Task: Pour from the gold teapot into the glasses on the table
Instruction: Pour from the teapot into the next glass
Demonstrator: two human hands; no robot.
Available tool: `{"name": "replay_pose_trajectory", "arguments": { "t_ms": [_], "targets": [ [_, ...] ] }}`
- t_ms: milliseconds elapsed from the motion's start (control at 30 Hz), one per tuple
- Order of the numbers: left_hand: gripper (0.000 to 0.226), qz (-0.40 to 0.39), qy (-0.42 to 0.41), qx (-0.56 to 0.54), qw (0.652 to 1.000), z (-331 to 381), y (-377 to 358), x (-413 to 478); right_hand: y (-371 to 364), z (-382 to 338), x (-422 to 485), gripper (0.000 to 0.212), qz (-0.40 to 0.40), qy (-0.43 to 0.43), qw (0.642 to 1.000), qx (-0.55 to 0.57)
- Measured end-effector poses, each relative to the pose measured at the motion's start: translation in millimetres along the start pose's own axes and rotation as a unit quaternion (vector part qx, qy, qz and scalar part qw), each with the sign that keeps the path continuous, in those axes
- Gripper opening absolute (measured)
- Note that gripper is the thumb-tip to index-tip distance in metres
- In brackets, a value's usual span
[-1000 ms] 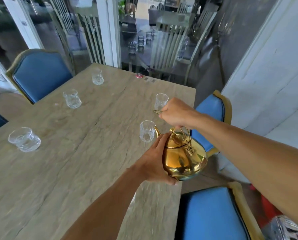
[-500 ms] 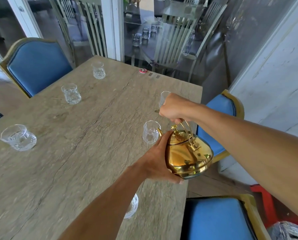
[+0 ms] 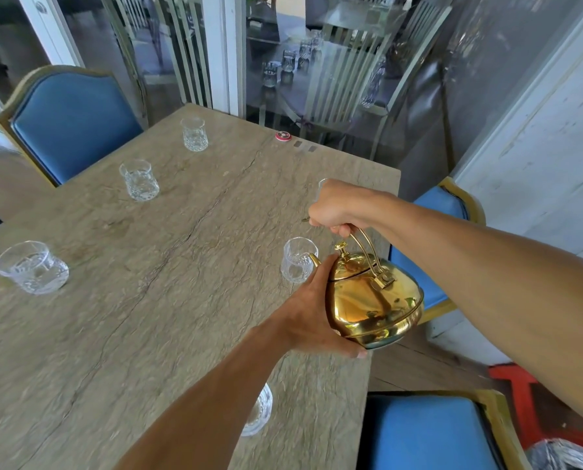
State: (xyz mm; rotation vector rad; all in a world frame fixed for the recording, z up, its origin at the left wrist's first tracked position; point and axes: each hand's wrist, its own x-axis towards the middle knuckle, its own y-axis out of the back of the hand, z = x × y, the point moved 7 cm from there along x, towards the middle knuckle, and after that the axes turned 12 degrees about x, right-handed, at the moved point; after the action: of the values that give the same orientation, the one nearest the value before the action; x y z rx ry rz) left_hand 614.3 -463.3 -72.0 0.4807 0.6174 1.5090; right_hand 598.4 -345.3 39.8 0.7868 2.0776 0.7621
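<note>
Nothing legible here.
You can read no words; the red disc (image 3: 282, 135) on the table (image 3: 181, 300) shows only blurred marks.

stone-look table (image 3: 147, 317) carries several clear glasses (image 3: 139, 180) and a small red disc (image 3: 282, 135).

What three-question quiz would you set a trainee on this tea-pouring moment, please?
1. True or false: the gold teapot stands on the table.
2. Which hand grips the teapot's handle? A. left hand B. right hand C. neither
3. Missing word: the spout points at the rim of a clear ___.
Key: 1 false, both hands hold it off the table, the left hand at its body; 2 B; 3 glass.
</note>
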Motion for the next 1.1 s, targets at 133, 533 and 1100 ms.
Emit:
{"name": "replay_pose_trajectory", "arguments": {
  "t_ms": [133, 533, 1100],
  "targets": [
    [0.149, 0.002, -0.001, -0.011, 1.0, -1.5, 0.0, 1.1, -1.2, -1.3, 3.0, 0.015, -0.009, -0.005, 1.0, -0.007],
    [0.148, -0.001, -0.005, -0.023, 1.0, -1.5, 1.9, 4.2, -1.8, -4.3, 7.2, 0.011, -0.025, -0.023, 0.999, -0.03],
    [0.147, 0.003, -0.026, -0.059, 0.998, -0.8, 2.1, 12.7, -3.1, -6.9, 16.3, 0.017, -0.052, -0.057, 0.996, -0.047]
  ]
}}
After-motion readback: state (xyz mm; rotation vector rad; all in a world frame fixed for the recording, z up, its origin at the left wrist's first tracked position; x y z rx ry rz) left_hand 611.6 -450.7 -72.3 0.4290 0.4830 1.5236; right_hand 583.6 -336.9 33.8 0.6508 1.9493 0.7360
